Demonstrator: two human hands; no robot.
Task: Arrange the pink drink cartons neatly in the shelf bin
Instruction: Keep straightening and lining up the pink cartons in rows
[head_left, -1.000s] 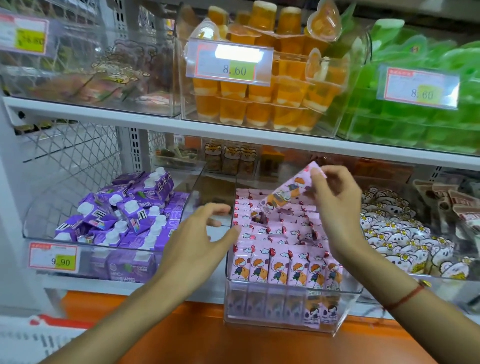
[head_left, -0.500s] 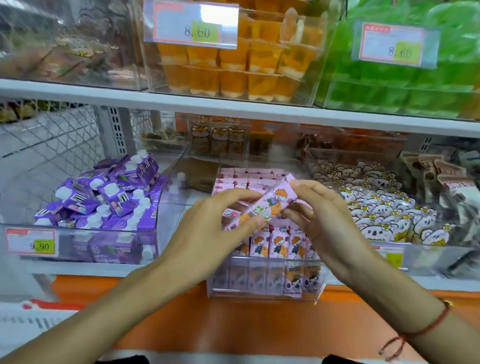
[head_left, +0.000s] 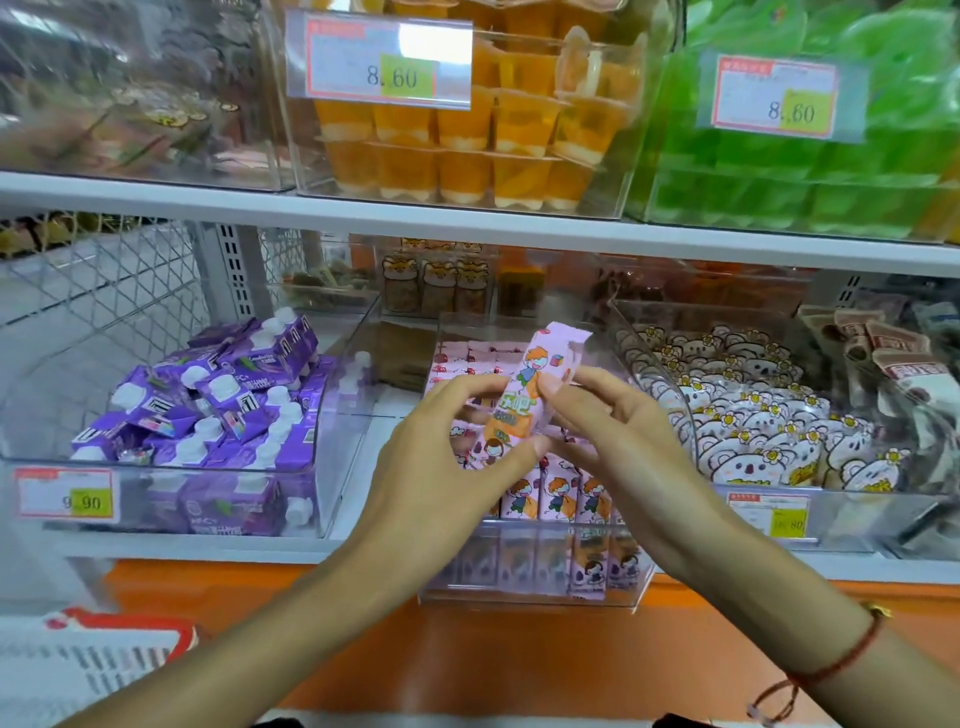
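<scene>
Both hands grasp one pink drink carton (head_left: 524, 400) above the clear shelf bin (head_left: 530, 597), left hand (head_left: 447, 457) at its seven o'clock end, right hand (head_left: 613, 421) beside its middle, the long axis tilting toward one o'clock, packed rows directly beneath.

- Lower white shelf (head_left: 358, 540) carrying clear bins side by side: purple cartons bin (head_left: 171, 499), pink carton bin (head_left: 530, 587), bear-packet bin (head_left: 831, 525).
- Upper shelf (head_left: 467, 221) bearing orange jelly-cup bin (head_left: 457, 150), green bin (head_left: 805, 197).

purple cartons (head_left: 218, 410) left, orange jelly cups (head_left: 467, 140) above, green pkgs (head_left: 831, 171)
</scene>
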